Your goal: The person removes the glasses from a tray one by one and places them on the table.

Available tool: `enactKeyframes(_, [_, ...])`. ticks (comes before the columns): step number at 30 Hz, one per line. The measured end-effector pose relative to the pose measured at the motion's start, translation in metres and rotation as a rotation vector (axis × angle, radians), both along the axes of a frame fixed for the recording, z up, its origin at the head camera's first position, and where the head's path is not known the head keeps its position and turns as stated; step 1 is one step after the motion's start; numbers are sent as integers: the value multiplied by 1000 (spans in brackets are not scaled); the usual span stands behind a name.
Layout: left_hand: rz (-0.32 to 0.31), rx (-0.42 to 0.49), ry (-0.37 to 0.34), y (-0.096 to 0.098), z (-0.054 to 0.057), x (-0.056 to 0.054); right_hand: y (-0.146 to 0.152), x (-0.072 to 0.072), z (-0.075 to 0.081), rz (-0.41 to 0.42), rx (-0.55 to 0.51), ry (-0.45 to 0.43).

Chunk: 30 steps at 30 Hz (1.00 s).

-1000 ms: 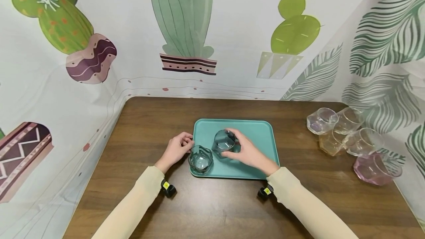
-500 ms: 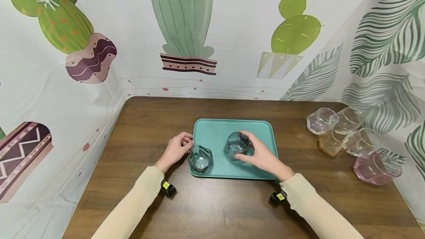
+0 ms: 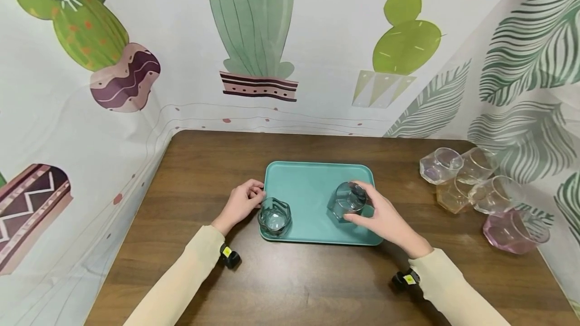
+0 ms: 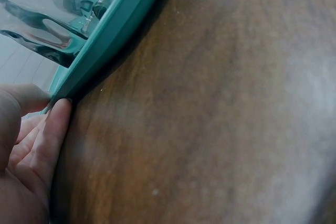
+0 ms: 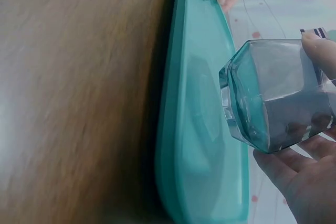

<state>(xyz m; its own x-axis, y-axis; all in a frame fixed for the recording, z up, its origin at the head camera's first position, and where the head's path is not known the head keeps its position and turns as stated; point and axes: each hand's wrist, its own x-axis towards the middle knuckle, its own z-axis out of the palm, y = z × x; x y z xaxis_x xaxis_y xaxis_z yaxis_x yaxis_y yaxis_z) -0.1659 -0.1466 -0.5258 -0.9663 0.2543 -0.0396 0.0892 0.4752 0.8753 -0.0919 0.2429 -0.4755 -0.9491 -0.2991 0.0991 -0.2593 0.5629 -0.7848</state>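
A grey-blue drinking glass (image 3: 350, 198) is in my right hand (image 3: 385, 215), over the right half of a teal tray (image 3: 312, 235). Thumb and fingers grip it from the right; in the right wrist view the glass (image 5: 278, 93) is held above the tray (image 5: 210, 129), its faceted base tilted towards the tray. A second grey glass (image 3: 274, 218), with a wavy rim, stands at the tray's front left corner. My left hand (image 3: 242, 202) pinches the tray's left rim beside that glass. In the left wrist view, thumb and finger meet at the tray edge (image 4: 113, 35).
Several glasses stand grouped on the right of the wooden table (image 3: 299, 286): a clear faceted glass (image 3: 440, 166), an amber glass (image 3: 452, 196), a pink glass (image 3: 512, 233) and others. A printed cloth (image 3: 326, 54) hangs behind the table and along its sides.
My right hand has carried the glass rightward across the tray, from beside the wavy glass to near the right edge. The left hand and the wavy glass have stayed in place.
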Motion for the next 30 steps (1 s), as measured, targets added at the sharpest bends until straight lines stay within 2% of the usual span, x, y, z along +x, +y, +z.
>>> enactKeyframes(6, [-1,7,0,1,1,0,24,13,2,-69,8,16])
enactKeyframes(19, [1,12,1,0,0,-1,81,43,10,-260,-27,148])
enactKeyframes(25, [1,6,-1,0,0,-1,106,60,11,-348,-9,152])
enactKeyframes(30, [-2,1,-12,0,0,-1,123,72,9,-435,21,118])
